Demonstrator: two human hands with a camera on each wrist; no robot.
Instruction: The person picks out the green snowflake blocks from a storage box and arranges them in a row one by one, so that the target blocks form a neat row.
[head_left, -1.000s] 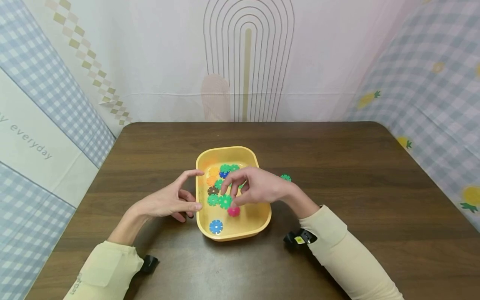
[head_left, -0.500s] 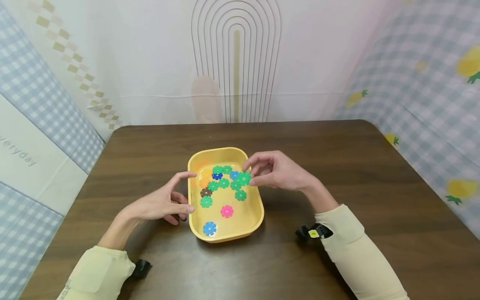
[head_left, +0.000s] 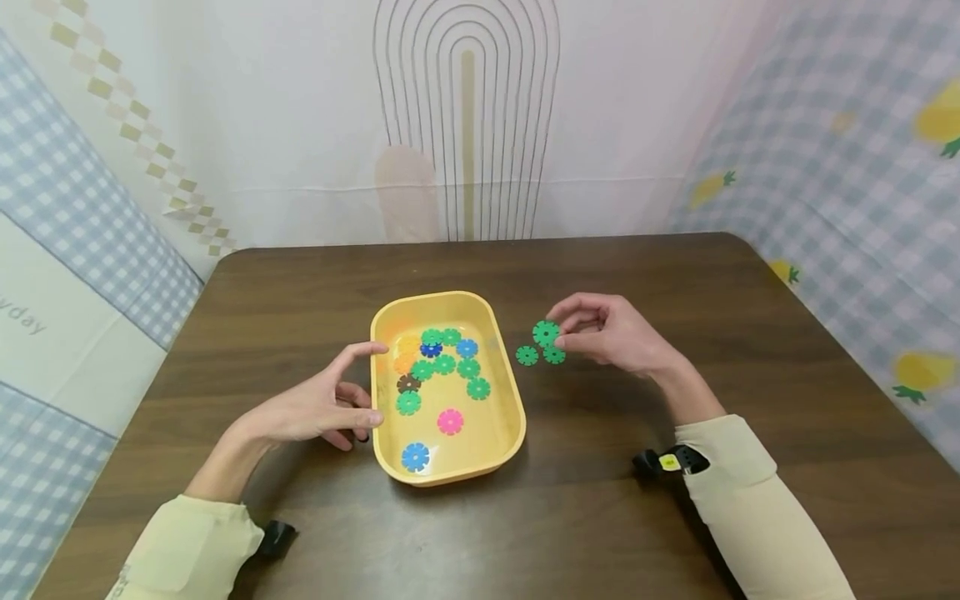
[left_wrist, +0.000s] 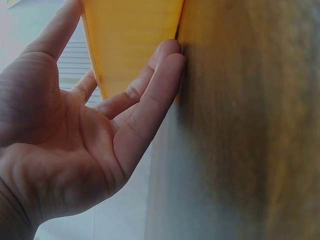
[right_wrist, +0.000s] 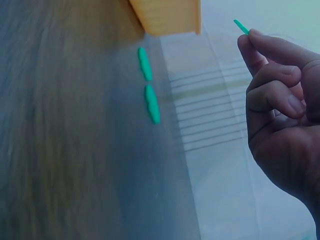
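Note:
A green notched plastic disc is pinched between the thumb and index finger of my right hand, raised off the table to the right of the yellow tray. In the right wrist view the pinched disc appears edge-on. Two more green discs lie flat on the table close by, one left disc and one right disc below the held one. My left hand holds the tray's left side, thumb and index finger at its rim. Other left fingers touch the outer wall.
Inside the tray lie several similar discs: green discs, orange discs, a brown disc, a pink disc and blue ones such as the front blue disc. Behind the brown table hangs a patterned curtain.
My right hand has picked a green disc out of the tray and carried it right, past the rim, to above the two table discs. The left hand keeps its place at the tray.

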